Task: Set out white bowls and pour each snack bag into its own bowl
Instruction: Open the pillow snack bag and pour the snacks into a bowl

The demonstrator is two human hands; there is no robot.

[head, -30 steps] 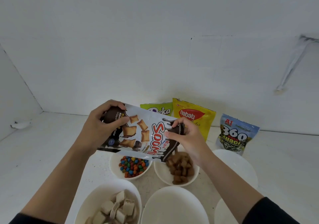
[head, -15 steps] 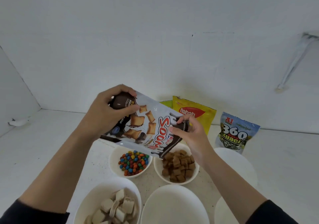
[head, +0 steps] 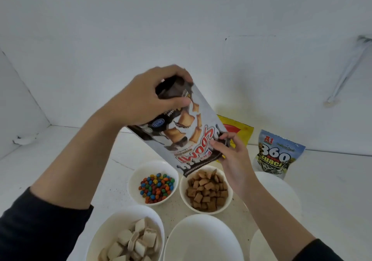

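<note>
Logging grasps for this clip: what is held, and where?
The Soomi snack bag: left hand grips its raised bottom end, right hand pinches its lower open end.

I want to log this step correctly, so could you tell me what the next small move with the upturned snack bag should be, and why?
Probably a gentle shake over the bowl of brown pillow snacks. The left hand holds the snack bag steeply tilted by its bottom, the right hand steadies its mouth just above that bowl, and nothing is visibly falling. A shake would free any pieces left inside.
</note>
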